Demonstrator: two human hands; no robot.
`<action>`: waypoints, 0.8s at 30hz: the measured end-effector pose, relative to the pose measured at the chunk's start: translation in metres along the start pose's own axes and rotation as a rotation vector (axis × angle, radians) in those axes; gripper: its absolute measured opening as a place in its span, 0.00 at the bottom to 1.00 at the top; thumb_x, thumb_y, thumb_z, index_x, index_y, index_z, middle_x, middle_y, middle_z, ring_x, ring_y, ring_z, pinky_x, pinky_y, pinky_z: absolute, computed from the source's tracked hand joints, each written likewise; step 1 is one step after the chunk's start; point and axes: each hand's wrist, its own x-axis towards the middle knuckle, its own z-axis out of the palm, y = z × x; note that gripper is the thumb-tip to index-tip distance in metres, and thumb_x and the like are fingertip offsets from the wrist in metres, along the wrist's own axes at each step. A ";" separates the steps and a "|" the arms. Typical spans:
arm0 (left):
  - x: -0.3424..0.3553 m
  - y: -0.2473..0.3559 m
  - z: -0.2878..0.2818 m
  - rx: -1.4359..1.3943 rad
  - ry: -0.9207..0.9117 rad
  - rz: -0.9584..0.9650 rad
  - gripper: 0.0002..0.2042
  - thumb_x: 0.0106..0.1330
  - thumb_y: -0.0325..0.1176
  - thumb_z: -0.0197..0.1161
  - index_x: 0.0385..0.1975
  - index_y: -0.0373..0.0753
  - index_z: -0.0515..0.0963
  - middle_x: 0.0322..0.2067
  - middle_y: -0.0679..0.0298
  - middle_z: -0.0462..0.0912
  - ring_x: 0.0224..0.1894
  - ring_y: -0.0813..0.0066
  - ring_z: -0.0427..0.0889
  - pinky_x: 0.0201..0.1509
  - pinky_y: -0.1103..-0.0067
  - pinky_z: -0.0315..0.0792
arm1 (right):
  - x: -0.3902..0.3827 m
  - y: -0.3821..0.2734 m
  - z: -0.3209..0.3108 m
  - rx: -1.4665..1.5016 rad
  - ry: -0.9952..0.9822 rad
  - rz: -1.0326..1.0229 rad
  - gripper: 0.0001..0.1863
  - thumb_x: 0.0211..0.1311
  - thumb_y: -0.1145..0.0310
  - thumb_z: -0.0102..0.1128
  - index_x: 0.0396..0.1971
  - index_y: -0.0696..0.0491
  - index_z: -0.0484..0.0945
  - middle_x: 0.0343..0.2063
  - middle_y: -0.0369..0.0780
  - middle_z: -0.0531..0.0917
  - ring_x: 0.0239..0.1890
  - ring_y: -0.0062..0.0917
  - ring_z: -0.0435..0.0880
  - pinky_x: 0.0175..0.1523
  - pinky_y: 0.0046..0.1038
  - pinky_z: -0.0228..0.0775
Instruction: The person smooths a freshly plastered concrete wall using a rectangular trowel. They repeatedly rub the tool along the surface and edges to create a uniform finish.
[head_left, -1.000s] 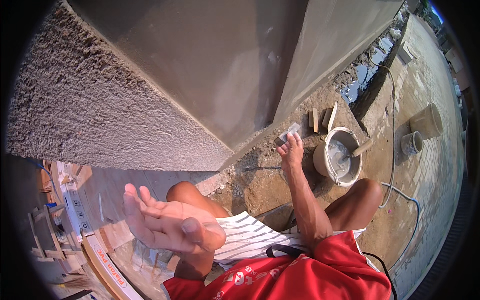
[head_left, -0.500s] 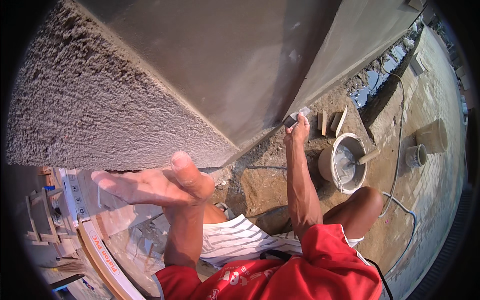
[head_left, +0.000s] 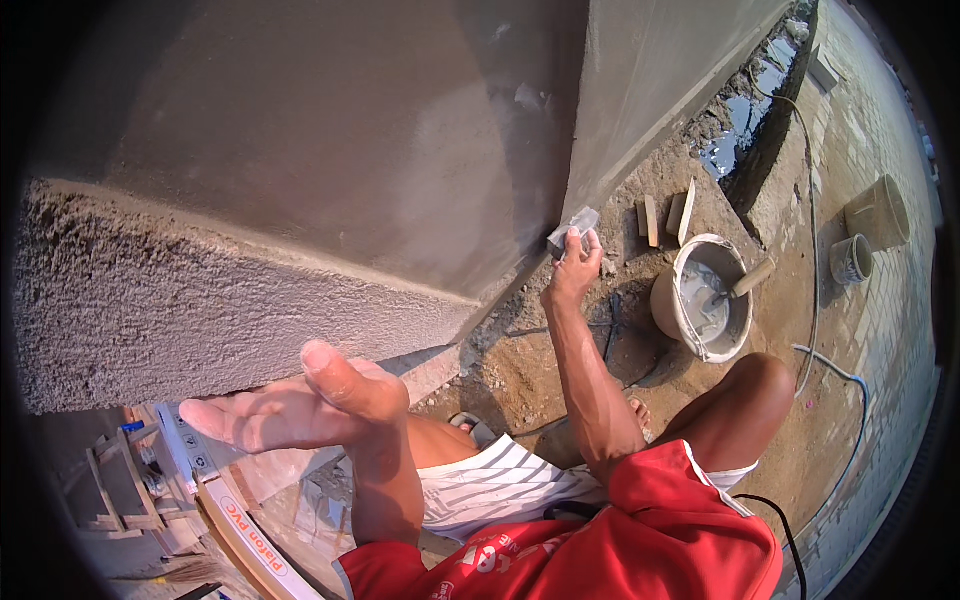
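Observation:
My left hand (head_left: pixel 300 405) is spread open, palm up and thumb raised, beside the lower edge of the rough grey plaster (head_left: pixel 240 290). It holds nothing. Farther right, my right hand (head_left: pixel 574 268) pinches a small grey block with a whitish, translucent part (head_left: pixel 574 230); its exact kind is unclear. That piece is at the foot of the corner where the smooth grey wall (head_left: pixel 340 130) meets a second smooth face. Right of my right forearm stands a pale bucket (head_left: pixel 666 305) of wet grey mix, with a wooden-handled tool (head_left: pixel 754 278) leaning in it.
Two short wood pieces (head_left: pixel 648 220) lie behind the bucket. Two more buckets (head_left: pixel 851 260) stand on the paving at the right, beyond a hose (head_left: pixel 814 200). A water-filled ditch (head_left: pixel 735 130) runs along the wall. Long boxed panels (head_left: pixel 235 525) and a wooden frame (head_left: pixel 122 485) lie at lower left.
My view has shifted, so more of the smooth wall shows and the rough plaster sits lower. My right hand keeps its grip on the block, now turned differently. My left hand stays open.

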 end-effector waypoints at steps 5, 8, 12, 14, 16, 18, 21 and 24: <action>0.006 0.031 0.009 -0.087 0.137 -0.359 0.30 0.61 0.32 0.58 0.62 0.24 0.59 0.68 0.40 0.49 0.74 0.51 0.39 0.76 0.57 0.30 | 0.077 -0.028 0.008 0.046 0.047 -0.062 0.27 0.63 0.58 0.64 0.56 0.55 0.68 0.39 0.38 0.79 0.35 0.17 0.77 0.32 0.22 0.65; 0.012 0.035 0.017 -0.102 0.199 -0.317 0.16 0.67 0.30 0.54 0.51 0.30 0.72 0.67 0.39 0.51 0.73 0.49 0.42 0.75 0.52 0.36 | 0.104 -0.033 -0.014 -0.018 0.207 -0.208 0.28 0.62 0.56 0.63 0.57 0.55 0.68 0.38 0.38 0.79 0.35 0.19 0.77 0.33 0.22 0.64; -0.009 0.004 -0.001 0.186 0.015 0.042 0.12 0.69 0.31 0.54 0.48 0.32 0.73 0.66 0.39 0.53 0.73 0.50 0.47 0.74 0.50 0.43 | 0.001 -0.021 -0.011 -0.095 0.055 -0.174 0.32 0.63 0.60 0.64 0.62 0.59 0.64 0.44 0.44 0.79 0.45 0.25 0.78 0.51 0.29 0.69; -0.004 0.007 -0.003 0.138 0.037 -0.086 0.10 0.68 0.30 0.55 0.44 0.32 0.74 0.62 0.41 0.56 0.73 0.47 0.45 0.73 0.48 0.40 | -0.029 -0.013 0.004 -0.253 -0.058 -0.233 0.31 0.65 0.62 0.61 0.63 0.59 0.62 0.49 0.46 0.77 0.50 0.27 0.77 0.57 0.30 0.68; 0.014 0.034 0.013 -0.073 0.243 -0.414 0.05 0.66 0.29 0.55 0.34 0.35 0.76 0.54 0.45 0.62 0.73 0.42 0.42 0.72 0.43 0.37 | -0.016 0.001 0.016 -0.404 0.044 -0.478 0.31 0.65 0.62 0.61 0.62 0.60 0.62 0.50 0.47 0.76 0.50 0.27 0.76 0.55 0.29 0.68; 0.007 0.026 0.012 -0.083 0.225 -0.362 0.07 0.65 0.30 0.57 0.36 0.33 0.76 0.59 0.39 0.58 0.73 0.43 0.41 0.73 0.45 0.35 | 0.025 0.006 0.015 -0.235 0.063 -0.315 0.31 0.63 0.59 0.62 0.61 0.59 0.65 0.52 0.50 0.72 0.55 0.35 0.71 0.62 0.35 0.61; 0.011 0.033 0.019 -0.101 0.274 -0.442 0.09 0.64 0.30 0.58 0.37 0.31 0.77 0.63 0.37 0.54 0.73 0.45 0.42 0.74 0.47 0.34 | 0.075 -0.016 -0.002 -0.120 0.100 -0.177 0.31 0.62 0.60 0.62 0.60 0.60 0.66 0.55 0.50 0.71 0.59 0.35 0.69 0.63 0.35 0.61; -0.010 0.013 0.013 -0.033 0.197 -0.352 0.09 0.64 0.28 0.58 0.38 0.29 0.77 0.64 0.37 0.53 0.73 0.45 0.41 0.74 0.49 0.36 | 0.053 -0.035 -0.012 -0.045 0.095 -0.141 0.31 0.61 0.60 0.63 0.60 0.60 0.66 0.55 0.48 0.71 0.58 0.34 0.69 0.60 0.35 0.64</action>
